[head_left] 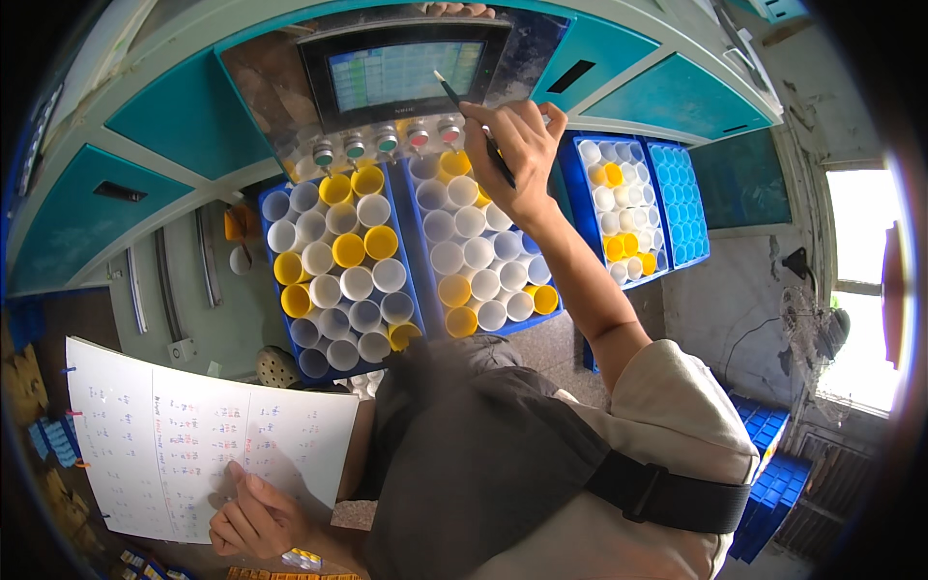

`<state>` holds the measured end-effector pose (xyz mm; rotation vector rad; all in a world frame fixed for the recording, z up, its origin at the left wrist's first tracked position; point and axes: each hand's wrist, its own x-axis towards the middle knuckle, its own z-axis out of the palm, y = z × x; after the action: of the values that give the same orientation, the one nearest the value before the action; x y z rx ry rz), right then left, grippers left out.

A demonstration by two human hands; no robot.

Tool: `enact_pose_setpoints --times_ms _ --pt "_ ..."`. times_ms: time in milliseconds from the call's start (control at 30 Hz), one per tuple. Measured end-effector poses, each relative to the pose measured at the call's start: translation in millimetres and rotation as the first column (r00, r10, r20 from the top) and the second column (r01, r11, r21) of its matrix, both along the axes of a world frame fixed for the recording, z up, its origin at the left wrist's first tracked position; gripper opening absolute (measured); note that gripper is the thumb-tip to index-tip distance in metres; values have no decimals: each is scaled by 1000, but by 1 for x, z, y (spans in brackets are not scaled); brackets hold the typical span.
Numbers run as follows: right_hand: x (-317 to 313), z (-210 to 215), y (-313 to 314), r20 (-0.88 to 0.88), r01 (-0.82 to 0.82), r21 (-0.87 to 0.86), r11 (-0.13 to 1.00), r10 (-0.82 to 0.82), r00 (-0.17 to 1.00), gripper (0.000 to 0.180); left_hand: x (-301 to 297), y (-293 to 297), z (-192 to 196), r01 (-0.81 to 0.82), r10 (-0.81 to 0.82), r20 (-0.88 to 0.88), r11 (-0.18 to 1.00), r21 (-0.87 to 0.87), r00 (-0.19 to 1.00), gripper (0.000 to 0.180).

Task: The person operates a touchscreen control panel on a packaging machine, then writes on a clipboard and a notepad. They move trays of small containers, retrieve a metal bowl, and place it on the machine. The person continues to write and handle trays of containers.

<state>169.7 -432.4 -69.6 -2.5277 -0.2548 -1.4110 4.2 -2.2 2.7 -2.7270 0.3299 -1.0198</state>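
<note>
My right hand point(517, 155) is closed around a slim dark pen point(449, 90) with a pale tip. That tip lies over the lit touchscreen point(401, 72) of a machine panel; whether it touches the glass I cannot tell. At the lower left, my left hand point(256, 517) is at the lower part of a white sheet point(145, 464) covered in handwriting in several colours, with small coloured clips along its left edge. One finger stretches up over the writing, and the others are curled in by the lower edge. Any fingers behind the sheet are hidden.
Below the screen is a row of red and green buttons point(387, 143). Blue crates point(411, 237) of white and yellow tubes stand under the panel. Another crate point(619, 208) and a light-blue tray point(677, 203) are at the right. Teal cabinet doors point(193, 126) flank the panel.
</note>
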Motion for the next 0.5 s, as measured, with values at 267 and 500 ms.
enact_pose_setpoints --times_ms 267,500 --pt "3 -1 11 -22 -98 -3 995 98 995 22 1 -3 3 7 -7 -6 1000 -6 1000 20" --pt "11 7 10 66 -72 4 997 71 995 22 0 0 2 11 -11 -2 1000 0 1000 20"
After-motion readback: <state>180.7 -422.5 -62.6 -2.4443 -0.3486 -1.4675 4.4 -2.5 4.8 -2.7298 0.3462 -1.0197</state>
